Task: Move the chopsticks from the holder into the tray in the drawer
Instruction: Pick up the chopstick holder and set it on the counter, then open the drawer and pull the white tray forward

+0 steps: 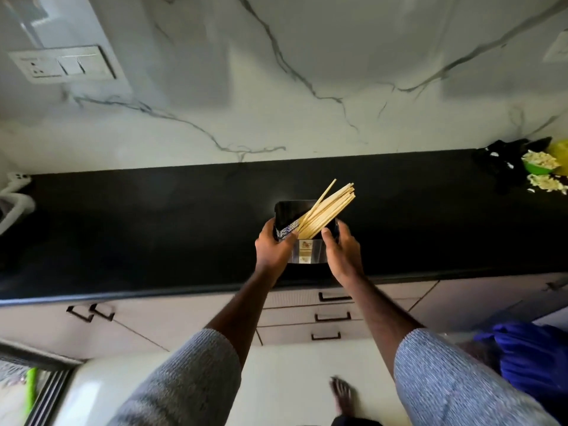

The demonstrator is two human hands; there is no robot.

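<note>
Black polished countertop runs the width of the view, backed by a white marble-look wall with grey veins. Holder stands near the counter's front edge: dark, boxy, glossy, with a small label on its near face (print too blurred to read). Chopsticks sit in it as a bundle of pale wooden sticks, leaning up and to the right, one stick splayed off from the rest; a blue-and-white patterned piece lies at their lower end, its nature unclear.

Left hand wraps the holder's left side, thumb at the rim by the stick bases. Right hand grips the right side, fingers curled round the wall. Both hands are closed on the holder. Grey ribbed sleeves cover the forearms.

Drawers under the counter are pale with dark bar handles, all closed. Green bowl at far right, cut off by the frame edge.
</note>
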